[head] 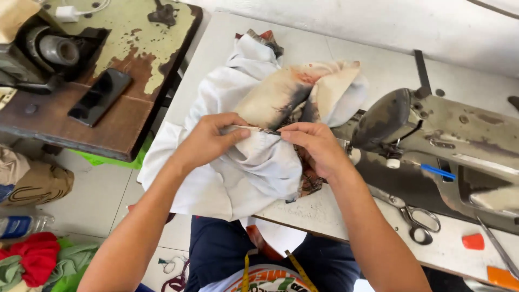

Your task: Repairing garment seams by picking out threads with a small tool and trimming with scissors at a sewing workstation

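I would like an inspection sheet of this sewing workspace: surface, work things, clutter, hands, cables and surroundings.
Surface: pale sewing table, worn, holding the cloth and the machine.
Work things: white garment with brown and red print, bunched and hanging over the table's front edge; grey sewing machine to its right.
Clutter: scissors, an orange piece, a blue pen-like thing.
Hands: left hand and right hand both pinch one folded edge of the garment, fingers close together.
Cables: white charger with cable on the brown side table; yellow measuring tape at the person's chest.
Surroundings: dark phone, plastic bottle, red and green cloth pile on the floor.
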